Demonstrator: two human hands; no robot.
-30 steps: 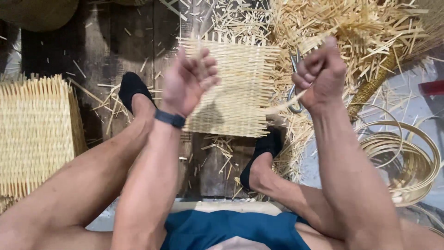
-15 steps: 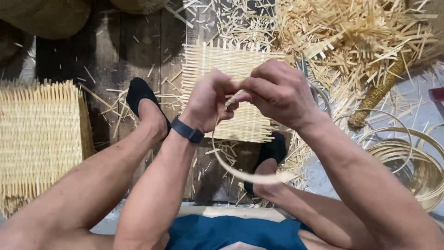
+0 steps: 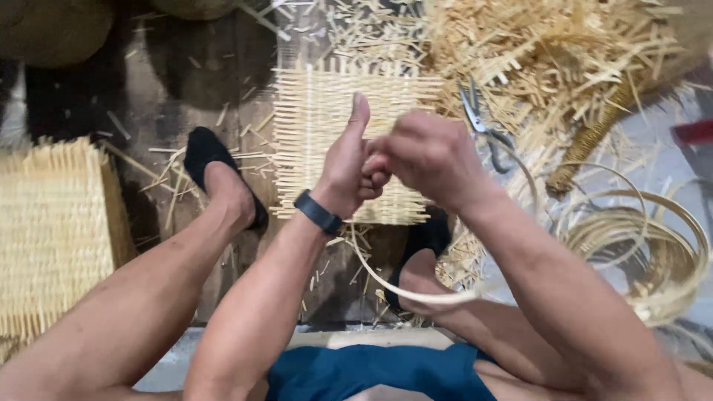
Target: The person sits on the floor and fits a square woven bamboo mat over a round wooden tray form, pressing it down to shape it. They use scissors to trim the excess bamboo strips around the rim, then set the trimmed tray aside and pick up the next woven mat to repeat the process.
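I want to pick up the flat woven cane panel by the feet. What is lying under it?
The flat woven cane panel lies on dark wooden floorboards strewn with cane offcuts. The hands cover its lower middle, so anything beneath there cannot be seen.

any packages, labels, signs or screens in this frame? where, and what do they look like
No packages, labels or signs in view.
Wrist device: a dark band on the left wrist; whether it has a screen cannot be told.
Red object: cut off at the right edge, too blurred to tell what it is.
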